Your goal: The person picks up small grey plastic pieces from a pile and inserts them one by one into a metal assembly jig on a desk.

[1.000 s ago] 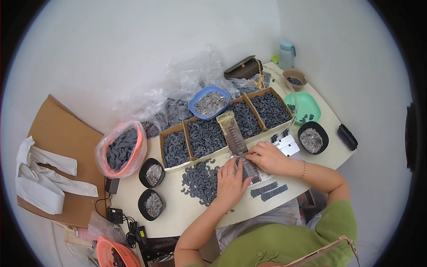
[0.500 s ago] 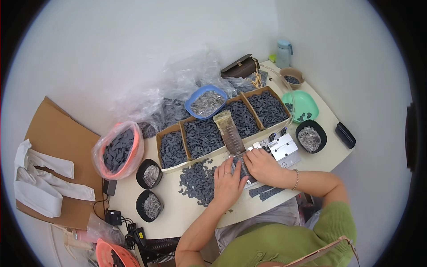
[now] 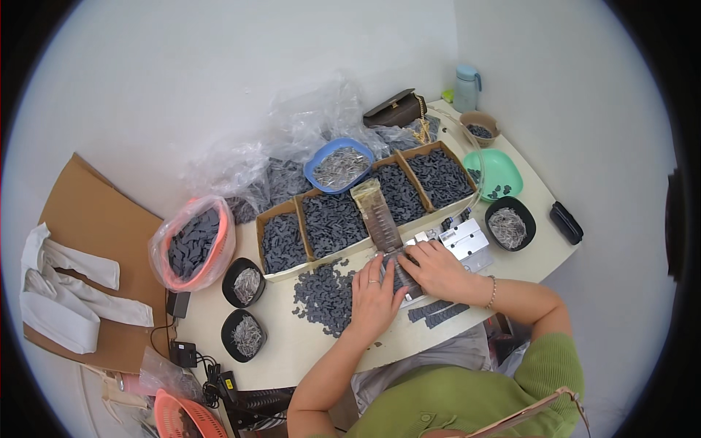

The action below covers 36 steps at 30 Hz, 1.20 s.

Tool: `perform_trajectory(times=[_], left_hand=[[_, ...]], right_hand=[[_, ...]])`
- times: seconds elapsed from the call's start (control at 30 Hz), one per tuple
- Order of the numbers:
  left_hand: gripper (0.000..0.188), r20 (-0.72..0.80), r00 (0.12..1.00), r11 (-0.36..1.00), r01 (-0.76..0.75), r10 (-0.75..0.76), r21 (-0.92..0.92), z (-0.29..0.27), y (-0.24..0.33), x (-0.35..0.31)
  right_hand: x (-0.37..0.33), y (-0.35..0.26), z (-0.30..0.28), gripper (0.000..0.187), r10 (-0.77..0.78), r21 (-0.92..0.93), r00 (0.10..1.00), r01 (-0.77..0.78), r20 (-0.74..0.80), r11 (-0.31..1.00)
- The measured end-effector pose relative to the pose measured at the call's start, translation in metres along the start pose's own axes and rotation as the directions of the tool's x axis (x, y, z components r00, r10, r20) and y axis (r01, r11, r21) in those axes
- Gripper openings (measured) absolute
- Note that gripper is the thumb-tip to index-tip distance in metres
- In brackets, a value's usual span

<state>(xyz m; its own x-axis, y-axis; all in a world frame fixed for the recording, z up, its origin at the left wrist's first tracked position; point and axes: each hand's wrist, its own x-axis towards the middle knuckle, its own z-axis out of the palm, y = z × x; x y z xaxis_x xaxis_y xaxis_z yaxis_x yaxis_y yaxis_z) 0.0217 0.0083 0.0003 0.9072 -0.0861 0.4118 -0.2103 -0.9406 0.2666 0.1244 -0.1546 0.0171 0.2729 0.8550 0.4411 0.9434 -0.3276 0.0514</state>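
Note:
A metal jig [image 3: 416,293] lies at the near middle of the table, with a row of small dark grey parts [image 3: 399,274] along it. My left hand [image 3: 374,296] lies over the jig's left side, fingers stretched forward, index finger and thumb beside the row. From the right, my right hand [image 3: 438,271] reaches over the same row; its fingers are slightly bent and apart, their tips at the row's far end. Palms hide much of the jig. A clear-topped chute [image 3: 378,215] slopes down to it from the divided box. Next to my left hand spreads a pile of dark grey pieces [image 3: 325,299].
Behind stands a divided cardboard box [image 3: 310,237] of grey pieces, with a blue basin [image 3: 314,179] of metal pins on it. Black bowls [image 3: 243,355] of pins flank the work. A silver metal block [image 3: 467,241] sits right; joined grey strips [image 3: 438,314] lie near the front edge.
My right hand has shifted slightly, its fingers moving a little over the row. My left hand stays nearly where it was. The whole view has tilted slightly.

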Motion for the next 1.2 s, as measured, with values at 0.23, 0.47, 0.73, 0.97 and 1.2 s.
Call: perform_trajectory(times=[0.23,0.47,0.73,0.97,1.2], left_hand=[[0.058,0.005,1.0,1.0,-0.009,0.009,-0.01,0.002,0.0,0.0],[0.055,0.042,0.999,1.0,-0.01,0.01,-0.008,0.0,0.004,-0.002],[0.05,0.039,0.999,0.999,-0.03,0.03,-0.019,-0.004,0.006,-0.006],[0.044,0.001,1.0,0.995,0.03,-0.03,-0.09,-0.006,0.005,-0.006],[0.041,-0.032,0.999,0.994,0.017,-0.02,-0.104,-0.006,0.004,-0.007]], right_hand=[[0.009,-0.001,0.008,0.024,-0.026,-0.036,0.998,0.025,-0.049,0.999],[0.008,0.002,0.009,0.021,-0.005,0.0,0.996,0.005,-0.086,1.0],[0.0,0.006,0.0,0.038,0.01,0.139,0.998,-0.019,0.059,0.99],[-0.022,-0.005,-0.014,0.036,-0.063,0.074,0.998,0.062,0.015,0.995],[-0.027,-0.008,-0.016,0.035,-0.064,0.053,0.998,0.064,0.013,0.997]])
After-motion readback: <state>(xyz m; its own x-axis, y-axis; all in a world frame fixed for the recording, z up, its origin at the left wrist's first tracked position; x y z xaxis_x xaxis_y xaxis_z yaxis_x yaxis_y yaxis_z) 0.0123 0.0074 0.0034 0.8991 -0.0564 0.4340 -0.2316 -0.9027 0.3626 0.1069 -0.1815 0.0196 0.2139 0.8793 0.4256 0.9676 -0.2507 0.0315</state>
